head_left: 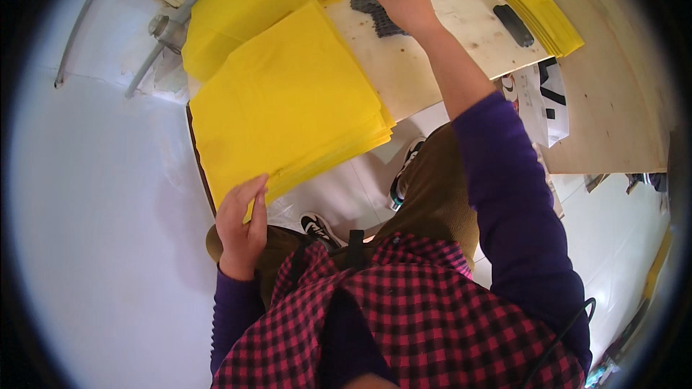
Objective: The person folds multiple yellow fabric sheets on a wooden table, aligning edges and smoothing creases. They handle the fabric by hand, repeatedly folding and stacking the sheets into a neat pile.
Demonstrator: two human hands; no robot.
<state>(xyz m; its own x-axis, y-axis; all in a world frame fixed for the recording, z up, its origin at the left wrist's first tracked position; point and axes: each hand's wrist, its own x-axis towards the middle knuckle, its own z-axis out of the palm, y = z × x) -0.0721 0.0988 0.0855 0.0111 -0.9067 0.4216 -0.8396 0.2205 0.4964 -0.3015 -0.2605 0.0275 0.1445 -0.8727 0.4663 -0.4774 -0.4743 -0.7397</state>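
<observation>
A stack of yellow sheets point(288, 97), seemingly of thin fabric, lies on the left part of the wooden table, its near edges slightly fanned. My left hand point(244, 227) is at the stack's near left corner, fingers stretched along the edge and the thumb apart from them. Across the table, my right hand point(406, 6) hovers at a patch of small black textured pieces point(386, 25), partly covering them. Its thumb and forefinger are pressed together at the tips; whatever is between them is too small to tell.
Behind the stack lies a folded yellow pile point(252, 11). More yellow strips point(537, 11) run along the right edge, beside a black oblong object point(513, 25). A white printed bag point(544, 104) hangs below the plywood table point(411, 90). A metal pipe fitting point(167, 31) juts at left.
</observation>
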